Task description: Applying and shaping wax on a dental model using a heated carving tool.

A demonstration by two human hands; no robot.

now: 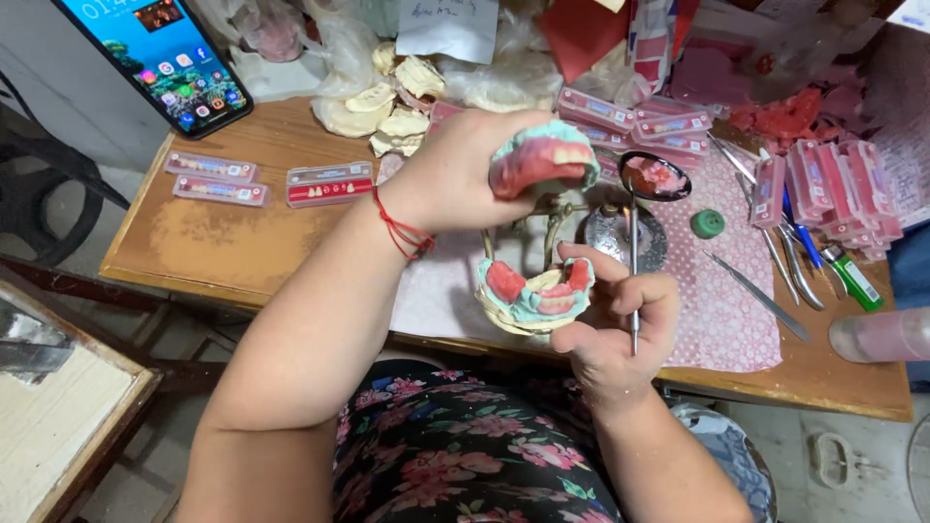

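My left hand point(463, 172) is raised over the wooden table point(223, 242) and grips an upper dental cast point(542, 160), pink wax on a pale green base with a few teeth set in it. A red string is tied round that wrist. My right hand point(610, 324) holds the lower dental cast point(535, 293), cream plaster with pink wax rims and green edges. The same hand also pinches a thin metal spatula point(634, 261) that points up to a small round dish of red wax point(654, 176). The two casts are apart, one above the other.
Flat trays of artificial teeth point(329, 184) lie left; more are stacked at right point(823, 189). Metal hand tools point(765, 295), a green lighter point(854, 279), a green cap point(707, 224), plaster casts point(387, 107) and a smartphone point(160, 58) crowd the table. A pink-dotted cloth point(727, 310) covers the front.
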